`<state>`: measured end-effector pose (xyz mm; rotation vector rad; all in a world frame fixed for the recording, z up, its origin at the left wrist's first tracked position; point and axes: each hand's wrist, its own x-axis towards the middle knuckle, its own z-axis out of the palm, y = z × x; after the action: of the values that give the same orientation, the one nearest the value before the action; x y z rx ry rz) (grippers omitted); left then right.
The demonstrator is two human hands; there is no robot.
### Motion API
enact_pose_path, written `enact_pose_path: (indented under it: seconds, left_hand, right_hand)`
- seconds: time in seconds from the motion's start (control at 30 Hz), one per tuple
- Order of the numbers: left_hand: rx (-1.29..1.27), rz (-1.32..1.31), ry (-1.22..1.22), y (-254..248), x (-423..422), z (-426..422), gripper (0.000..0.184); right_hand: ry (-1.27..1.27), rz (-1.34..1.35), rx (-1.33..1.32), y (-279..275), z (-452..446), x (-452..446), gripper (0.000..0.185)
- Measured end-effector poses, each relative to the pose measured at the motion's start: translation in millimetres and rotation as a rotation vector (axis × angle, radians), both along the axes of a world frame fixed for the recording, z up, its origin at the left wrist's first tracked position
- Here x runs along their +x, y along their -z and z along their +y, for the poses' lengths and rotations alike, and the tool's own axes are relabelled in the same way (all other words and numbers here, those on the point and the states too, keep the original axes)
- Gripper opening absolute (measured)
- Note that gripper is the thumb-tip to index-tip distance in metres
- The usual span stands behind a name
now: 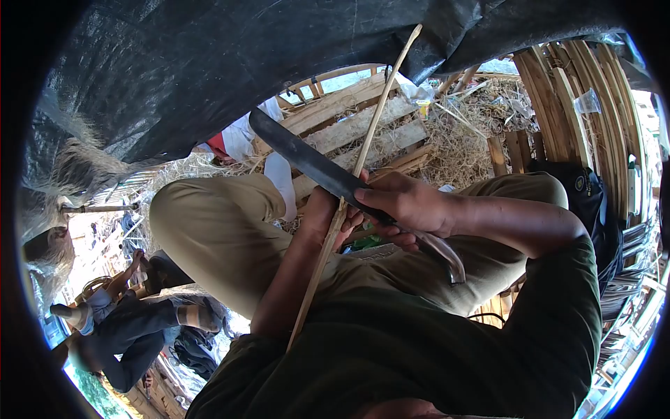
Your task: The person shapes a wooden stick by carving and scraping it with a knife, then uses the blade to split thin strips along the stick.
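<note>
Dark metal forms the blade of the knife (307, 159), which slants from upper left to centre, its curved brown handle running on toward lower right. Closed around it, where blade and handle meet, is the right hand (417, 204), its thumb pressed along the metal. Beneath the blade, partly hidden, the left hand (322, 211) is curled on a pale strip (377, 116) of wood or bamboo. That strip crosses the blade at mid-frame, rising to the top centre and ending low against the dark shirt (412, 342).

Just below the hands shows something green, too covered to identify. Khaki trousers (209, 237) spread to either side. Right of them sits a black bag (583, 209) with a round emblem and lettering too small to read. At upper centre, a small yellow container (423, 109) lies by clear plastic (414, 91) among shavings (457, 136); its contents cannot be made out. Split timber (551, 105) stands at upper right, black sheeting (209, 63) hangs across the top, and another person (132, 335) in dark trousers sits at lower left.
</note>
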<state>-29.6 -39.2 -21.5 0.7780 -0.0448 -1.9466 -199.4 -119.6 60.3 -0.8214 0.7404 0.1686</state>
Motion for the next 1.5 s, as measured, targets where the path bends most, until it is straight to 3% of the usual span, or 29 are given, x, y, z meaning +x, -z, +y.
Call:
enact_pose_path:
  seconds: [0.1,0.2,0.3,0.4,0.43,0.5,0.63,0.73,0.93,1.17,1.27,1.37,1.4,1.5]
  left_hand:
    - [0.079,-0.089,-0.006,-8,-4,-2,0.030]
    - [0.113,-0.082,-0.022,-3,-3,0,0.024]
    - [0.106,-0.029,0.007,-10,-3,0,0.017]
    - [0.103,-0.021,0.038,-16,-2,0,0.014]
    - [0.100,-0.023,0.047,-16,-2,0,0.014]
    - [0.091,-0.016,0.053,-19,-2,0,0.015]
    - [0.071,0.025,0.077,-16,1,3,0.018]
    - [0.080,0.229,0.047,-15,1,5,0.021]
    - [0.051,0.486,0.045,-7,3,10,0.025]
    - [0.116,0.506,0.053,-10,6,21,0.028]
    - [0.145,0.482,0.074,-10,11,23,0.028]
    - [0.189,0.425,0.084,-17,14,19,0.027]
    - [0.196,0.427,0.077,-17,16,19,0.027]
    - [0.204,0.397,0.069,-19,20,14,0.026]
  right_hand:
    - [-0.035,0.013,-0.118,4,0,0,0.041]
    - [-0.108,0.101,-0.581,-4,-11,0,0.041]
    - [-0.115,0.128,-1.138,25,-40,-7,0.038]
    - [0.045,0.086,-1.562,61,-83,-17,0.030]
    - [-0.041,0.227,-1.506,54,-97,-18,0.029]
    - [-0.053,0.184,-1.664,65,-122,-24,0.026]
    - [-0.017,0.328,-1.678,84,-141,-21,0.026]
    - [0.093,0.328,-1.682,87,-138,-13,0.030]
    - [0.069,0.419,-1.867,111,-171,-15,0.035]
    - [-0.065,0.282,-1.555,118,-168,-17,0.036]
    - [-0.120,0.365,-1.252,100,-149,-9,0.036]
    - [-0.014,0.238,-1.566,106,-136,-6,0.037]
    - [-0.028,0.227,-1.420,105,-135,-7,0.035]
    - [0.007,0.126,-1.511,109,-122,-1,0.033]
